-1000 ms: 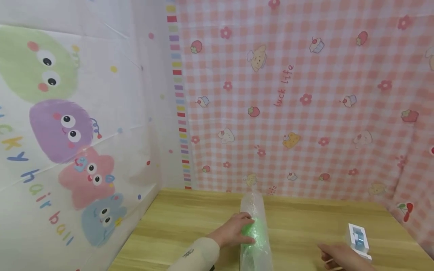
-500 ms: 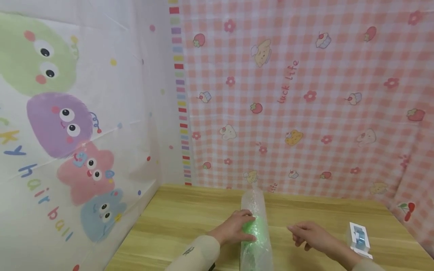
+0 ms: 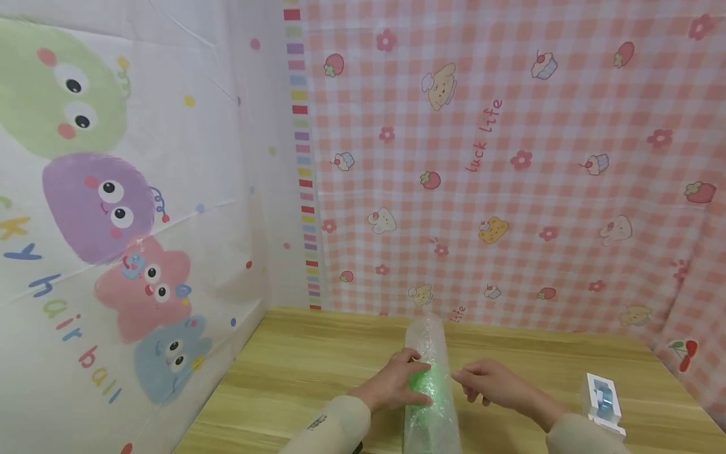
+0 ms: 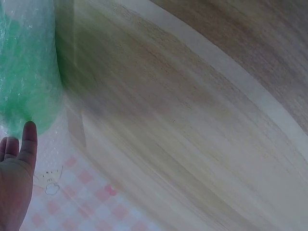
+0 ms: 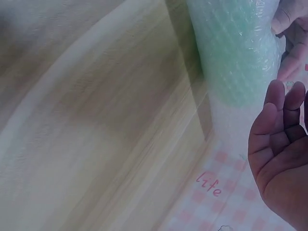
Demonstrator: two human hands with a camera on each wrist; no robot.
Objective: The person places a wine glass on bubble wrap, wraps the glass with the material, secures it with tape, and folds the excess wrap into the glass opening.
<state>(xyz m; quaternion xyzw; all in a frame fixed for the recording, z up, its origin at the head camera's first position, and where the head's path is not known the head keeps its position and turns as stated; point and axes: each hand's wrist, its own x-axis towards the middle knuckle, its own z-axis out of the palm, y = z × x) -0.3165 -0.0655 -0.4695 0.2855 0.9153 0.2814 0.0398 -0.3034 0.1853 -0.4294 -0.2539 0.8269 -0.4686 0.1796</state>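
Looking down at the table [image 3: 312,353], we see the roll [image 3: 435,416] of bubble wrap, with something green [image 3: 425,383] inside, lying between our two hands. Its long axis runs away from us to the far edge, where the far end reaches; the near end leaves the head view. Our left hand [image 3: 396,382] is the nearer one: it rests on the roll's left side, thumb and fingers spread apart and touching it. Our right hand [image 3: 501,386] hangs about level with it, with the roll just to the left of its fingertips. Those fingers are bent, thumb and forefinger close together; we cannot tell whether they pinch anything or touch the roll.

The table is wood-grained. Near its right edge, beyond our right hand, sits a white dispenser [image 3: 604,403], blue in its middle. Pink checked cloth [image 3: 476,202] rises behind the far edge; white cloth [image 3: 227,157] with cartoon faces borders the left.
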